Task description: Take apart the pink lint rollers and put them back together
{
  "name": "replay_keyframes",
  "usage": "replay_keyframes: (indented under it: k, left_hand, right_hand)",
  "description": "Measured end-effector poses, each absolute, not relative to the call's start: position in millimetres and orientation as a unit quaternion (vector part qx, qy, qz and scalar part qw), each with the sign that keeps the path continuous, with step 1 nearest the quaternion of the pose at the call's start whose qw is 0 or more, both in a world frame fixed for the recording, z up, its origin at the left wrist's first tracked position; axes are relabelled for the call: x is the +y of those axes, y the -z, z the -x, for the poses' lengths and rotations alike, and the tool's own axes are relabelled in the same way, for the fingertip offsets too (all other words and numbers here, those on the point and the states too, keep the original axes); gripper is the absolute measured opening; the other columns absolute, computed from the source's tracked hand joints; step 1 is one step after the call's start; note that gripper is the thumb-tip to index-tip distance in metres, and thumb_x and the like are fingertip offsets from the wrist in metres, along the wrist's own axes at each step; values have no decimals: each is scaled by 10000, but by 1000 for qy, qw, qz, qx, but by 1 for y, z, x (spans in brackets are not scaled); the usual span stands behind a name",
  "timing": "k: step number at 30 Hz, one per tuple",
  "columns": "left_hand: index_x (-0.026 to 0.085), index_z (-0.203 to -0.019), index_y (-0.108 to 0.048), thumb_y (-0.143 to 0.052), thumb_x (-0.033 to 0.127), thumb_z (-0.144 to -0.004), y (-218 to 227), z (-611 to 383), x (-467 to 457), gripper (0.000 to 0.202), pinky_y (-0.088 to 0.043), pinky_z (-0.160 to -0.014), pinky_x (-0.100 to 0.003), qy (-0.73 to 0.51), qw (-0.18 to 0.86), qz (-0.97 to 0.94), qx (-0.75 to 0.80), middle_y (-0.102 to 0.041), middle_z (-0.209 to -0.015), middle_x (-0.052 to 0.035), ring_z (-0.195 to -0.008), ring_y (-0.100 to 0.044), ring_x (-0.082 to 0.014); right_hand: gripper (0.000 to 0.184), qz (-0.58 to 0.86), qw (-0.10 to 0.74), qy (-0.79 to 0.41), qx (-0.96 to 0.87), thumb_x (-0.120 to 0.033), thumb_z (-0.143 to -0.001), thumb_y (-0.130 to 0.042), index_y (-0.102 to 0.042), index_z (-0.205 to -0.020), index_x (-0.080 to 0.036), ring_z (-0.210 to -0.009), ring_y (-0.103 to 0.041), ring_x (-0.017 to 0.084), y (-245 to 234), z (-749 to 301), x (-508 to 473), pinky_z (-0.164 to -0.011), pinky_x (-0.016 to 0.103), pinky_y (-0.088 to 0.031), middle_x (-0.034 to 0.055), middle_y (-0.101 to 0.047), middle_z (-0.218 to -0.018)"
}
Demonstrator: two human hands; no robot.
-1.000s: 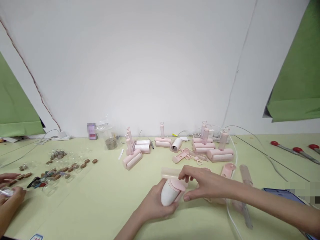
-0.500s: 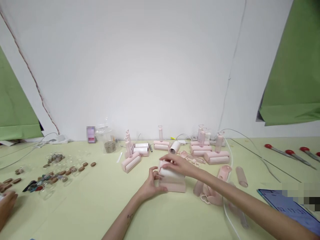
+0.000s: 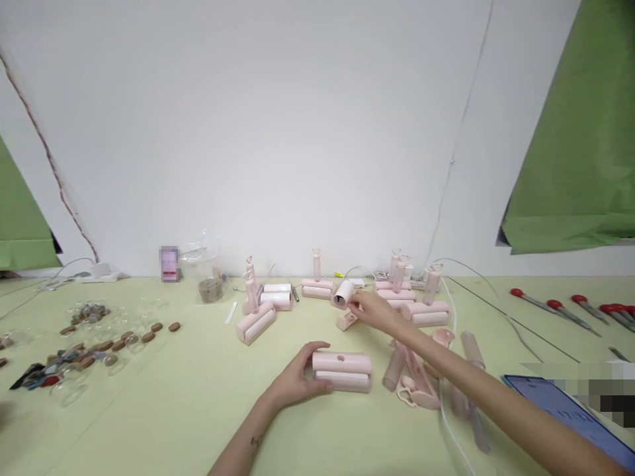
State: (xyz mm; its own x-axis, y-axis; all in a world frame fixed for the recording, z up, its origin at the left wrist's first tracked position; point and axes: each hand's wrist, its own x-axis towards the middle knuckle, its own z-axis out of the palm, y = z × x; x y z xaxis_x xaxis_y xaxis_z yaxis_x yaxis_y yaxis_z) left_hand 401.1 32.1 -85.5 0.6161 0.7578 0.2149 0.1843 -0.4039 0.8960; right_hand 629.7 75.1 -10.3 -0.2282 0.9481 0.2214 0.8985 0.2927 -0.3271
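My left hand (image 3: 296, 377) grips the left end of a pink lint-roller head with its cover (image 3: 342, 371), which lies flat on the pale green table (image 3: 198, 410). My right hand (image 3: 378, 312) is stretched far forward, its fingertips at a pink handle part (image 3: 347, 320) just below a loose white roll (image 3: 342, 293). Whether those fingers hold the part is unclear. More pink handle pieces (image 3: 414, 380) lie to the right of the roller head.
Several finished pink lint rollers (image 3: 255, 318) stand along the back by the wall. Small glass bottles and cork stoppers (image 3: 99, 340) spread at the left. A clear container (image 3: 208, 274), a white cable (image 3: 454, 423), red-handled tools (image 3: 560, 309) and a blue tablet (image 3: 570, 413) lie around.
The roller head came down flat on the table under my left hand. My right hand let go of it and reached forward to the pink part. Another person's hands at the left went out of view.
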Motion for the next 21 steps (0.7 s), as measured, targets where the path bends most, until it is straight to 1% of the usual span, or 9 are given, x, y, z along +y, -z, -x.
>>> replay_keyframes:
  k: [2,5,8,10,12,14,16,18,21]
  left_hand:
    - [232,-1137,-451,-674,317,-651,86,-401,33,542,-365,-880,-315,-304,438,-796,288,-467,-1089,-51,-1010,-460,-211]
    - [221,-1104,-476,-679,314,-647,86,-402,34,509,-374,-875,-314,-303,433,-798,290,-481,-1077,-51,-1011,-468,-211]
    - [224,-1100,-473,-684,301,-643,88,-403,35,510,-380,-873,-310,-307,433,-796,292,-480,-1094,-47,-1017,-468,-210]
    - [225,-1108,-467,-684,306,-644,88,-403,35,519,-383,-874,-311,-307,433,-796,292,-478,-1099,-47,-1019,-468,-210]
    - [225,-1115,-466,-686,311,-643,89,-403,35,528,-383,-877,-313,-308,433,-796,291,-476,-1100,-48,-1022,-467,-210]
    - [226,-1117,-469,-687,311,-642,90,-404,35,529,-376,-885,-316,-310,433,-795,290,-476,-1100,-48,-1024,-464,-209]
    - [230,-1117,-474,-686,307,-644,90,-404,35,524,-370,-890,-315,-311,433,-795,288,-477,-1103,-44,-1027,-461,-208]
    - [236,-1117,-479,-685,300,-647,90,-404,35,517,-369,-891,-311,-311,434,-796,286,-480,-1103,-38,-1030,-460,-206]
    - [239,-1119,-479,-684,296,-647,89,-403,35,517,-377,-879,-307,-310,434,-795,288,-487,-1093,-35,-1015,-469,-201]
  right_hand:
    - [194,649,166,-73,-739,-290,-834,-493,-581,-821,-118,-811,-541,162,16,-646,88,-767,347,-422,58,-577,-861]
    - [225,690,167,-100,-697,-330,-834,-502,-557,-903,-123,-806,-548,146,34,-658,93,-747,347,-441,37,-574,-896]
    - [242,678,215,-147,-688,-352,-829,-493,-555,-876,-123,-751,-558,145,43,-659,85,-698,322,-449,43,-587,-841]
    - [271,646,261,-196,-690,-383,-840,-440,-546,-854,-134,-687,-573,145,38,-656,76,-637,287,-453,56,-608,-781]
    - [324,598,307,-253,-696,-423,-855,-362,-524,-893,-145,-681,-594,147,29,-652,65,-613,259,-457,72,-628,-788]
    - [384,550,340,-302,-701,-470,-856,-308,-513,-908,-150,-705,-603,143,21,-647,51,-629,248,-462,76,-631,-822]
    - [429,510,352,-339,-707,-524,-824,-336,-540,-823,-146,-674,-594,140,17,-639,38,-624,252,-459,68,-624,-786]
    - [442,485,349,-363,-715,-554,-771,-421,-556,-685,-142,-596,-564,134,18,-630,29,-579,255,-445,46,-600,-671]
    - [396,462,353,-382,-719,-528,-710,-540,-563,-609,-147,-550,-529,130,23,-620,21,-553,260,-426,14,-550,-577]
